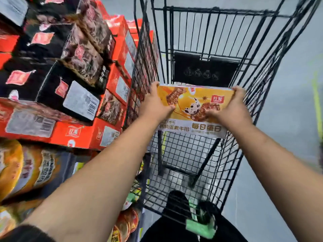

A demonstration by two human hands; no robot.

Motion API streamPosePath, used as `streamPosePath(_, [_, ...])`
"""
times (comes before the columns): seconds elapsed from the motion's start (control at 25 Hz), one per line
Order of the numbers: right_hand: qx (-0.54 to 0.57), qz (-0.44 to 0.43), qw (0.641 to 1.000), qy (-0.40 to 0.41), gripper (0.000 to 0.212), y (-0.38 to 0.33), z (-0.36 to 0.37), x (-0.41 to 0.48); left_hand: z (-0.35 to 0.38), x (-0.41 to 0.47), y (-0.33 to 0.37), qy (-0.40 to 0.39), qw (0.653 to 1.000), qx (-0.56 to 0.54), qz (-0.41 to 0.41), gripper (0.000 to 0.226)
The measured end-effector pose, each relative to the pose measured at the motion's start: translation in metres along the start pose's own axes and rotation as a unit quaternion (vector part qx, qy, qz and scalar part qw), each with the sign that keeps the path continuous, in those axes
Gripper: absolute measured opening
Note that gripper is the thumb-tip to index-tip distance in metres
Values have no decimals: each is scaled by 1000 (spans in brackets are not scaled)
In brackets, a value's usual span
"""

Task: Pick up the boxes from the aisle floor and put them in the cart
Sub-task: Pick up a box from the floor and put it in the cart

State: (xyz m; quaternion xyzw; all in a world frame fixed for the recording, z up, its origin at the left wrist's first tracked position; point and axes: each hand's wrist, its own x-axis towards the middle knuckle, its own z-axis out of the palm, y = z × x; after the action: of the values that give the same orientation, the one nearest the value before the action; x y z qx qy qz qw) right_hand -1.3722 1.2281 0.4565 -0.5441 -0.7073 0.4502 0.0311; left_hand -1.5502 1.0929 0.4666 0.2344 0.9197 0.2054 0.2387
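With the left hand (pixel 154 103) and right hand (pixel 232 105) gripping the box (pixel 194 109) ends, keep it level and lower it to the cart (pixel 183 151) floor.

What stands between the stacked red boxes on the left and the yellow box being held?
The cart wall, black wire mesh, stands between the red boxes and the yellow box. The head view shows it.

1. The forearms are bare down to the left hand (pixel 155 104) and right hand (pixel 233 106), which are also bare.
2. A dark, fuzzy-edged sleeve (pixel 26 233) covers the left upper arm.
3. Black trousers (pixel 164 229) cover the legs.
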Motion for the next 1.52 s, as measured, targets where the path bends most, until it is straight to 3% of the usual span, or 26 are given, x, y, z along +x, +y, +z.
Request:
streamPosePath(0.2, [75, 33, 996, 31, 92, 27, 60, 60, 56, 76, -24, -30, 999, -10, -11, 87])
streamPosePath(0.52, [97, -7, 988, 123, 75, 65, 135, 138, 127, 153, -60, 32, 999, -39, -11, 83])
streamPosePath(0.68, [108, -24, 988, 108, 55, 84, 166, 160, 149, 174, -82, 58, 995, -83, -13, 75])
streamPosePath(0.84, [130, -33, 986, 96, 53, 94, 183, 170, 160, 182, -100, 50, 994, -93, -5, 69])
streamPosePath(1.04, [92, -51, 993, 49, 55, 96, 179, 167, 156, 178, -98, 43, 996, -73, 7, 67])
streamPosePath(1.24, [80, -19, 996, -14, 64, 85, 149, 144, 133, 156, -81, -81, 995, -11, -59, 71])
streamPosePath(1.32, [97, -5, 995, -9, 69, 77, 132, 128, 120, 143, -66, -98, 993, 0, -72, 75])
streamPosePath(1.52, [198, 9, 979, 53, 62, 50, 64, 46, 82, 69, 9, -66, 994, -63, 53, 59])
